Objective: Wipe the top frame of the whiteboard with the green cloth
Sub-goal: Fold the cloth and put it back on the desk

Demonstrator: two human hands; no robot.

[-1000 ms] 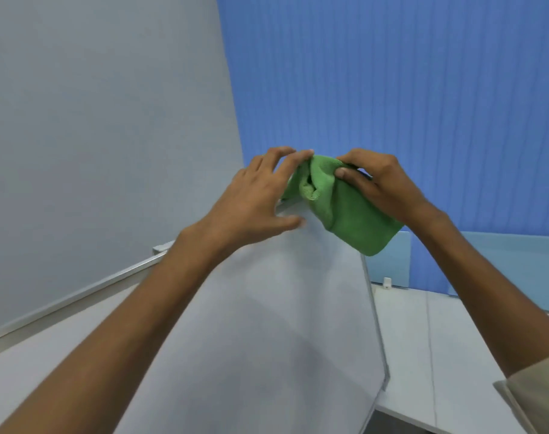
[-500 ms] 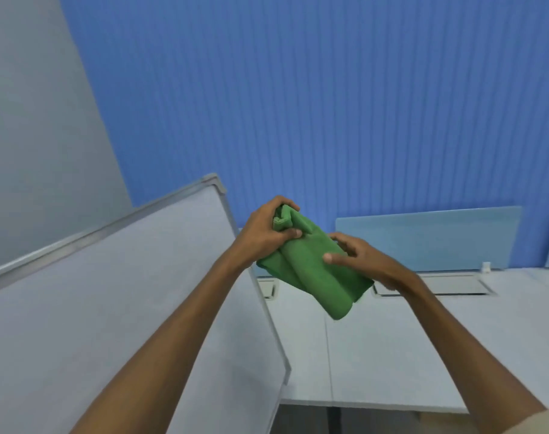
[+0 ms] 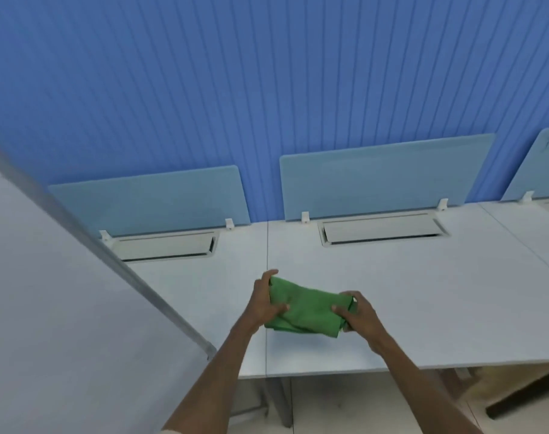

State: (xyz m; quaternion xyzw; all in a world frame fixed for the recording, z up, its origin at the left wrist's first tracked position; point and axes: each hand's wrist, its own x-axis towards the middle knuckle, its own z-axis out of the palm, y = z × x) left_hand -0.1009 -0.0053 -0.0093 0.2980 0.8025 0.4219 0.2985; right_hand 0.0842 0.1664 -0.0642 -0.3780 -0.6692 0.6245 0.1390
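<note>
Whiteboard [image 3: 63,308] fills the lower left, its metal frame edge [image 3: 110,261] running diagonally. Both forearms reach forward over the white desk [image 3: 423,292]. Left hand [image 3: 262,305] curled around the left end of the green cloth [image 3: 304,311], thumb on top; right hand [image 3: 359,314] pinches the right end closed. Cloth bunched between them, at desk level (touching or just above, can't tell), apart from the whiteboard. Behind: cable trays [image 3: 383,231], light-blue divider panels [image 3: 386,177], blue ribbed wall [image 3: 267,73].

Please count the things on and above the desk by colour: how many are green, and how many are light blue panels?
Green: 1, the green cloth
Light blue: 3 divider panels
Total: 4
</note>
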